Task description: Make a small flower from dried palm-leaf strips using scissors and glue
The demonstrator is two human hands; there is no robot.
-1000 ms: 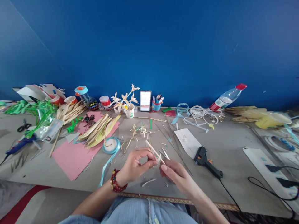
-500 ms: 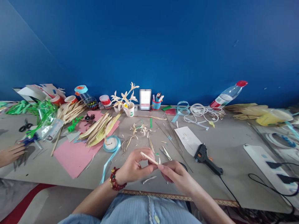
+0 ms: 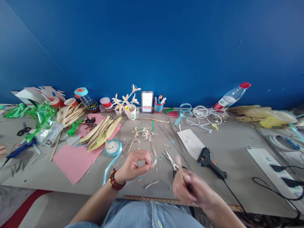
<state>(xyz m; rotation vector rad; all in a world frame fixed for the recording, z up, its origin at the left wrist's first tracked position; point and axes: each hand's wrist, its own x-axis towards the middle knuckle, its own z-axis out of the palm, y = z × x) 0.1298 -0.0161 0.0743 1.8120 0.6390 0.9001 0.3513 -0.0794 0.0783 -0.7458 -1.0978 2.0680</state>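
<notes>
My left hand (image 3: 136, 167), with a beaded bracelet on its wrist, is closed in a pinch above the table. At its fingertips shows a small pale curved petal (image 3: 155, 162). My right hand (image 3: 193, 190) is closed around a slim pale strip (image 3: 180, 169) that looks like dried husk, its end pointing up and slightly blurred. Just beyond the right hand lie open scissors (image 3: 171, 161), their handles partly hidden by it. Small husk scraps (image 3: 152, 184) lie between the hands. A husk flower cluster (image 3: 143, 130) rests farther back.
A black glue gun (image 3: 211, 164) lies right, near a white power strip (image 3: 273, 167) with cords. Left are a blue ribbon roll (image 3: 113, 147), pink paper (image 3: 73, 161) and husks (image 3: 97, 133). A cup of husk flowers (image 3: 130, 113) stands behind. A co-worker's hand (image 3: 2, 150) shows at far left.
My hands have moved apart; the right has swung right and toward me with the strip, turned upright. The co-worker's hand has drawn left, off the blue glue gun.
</notes>
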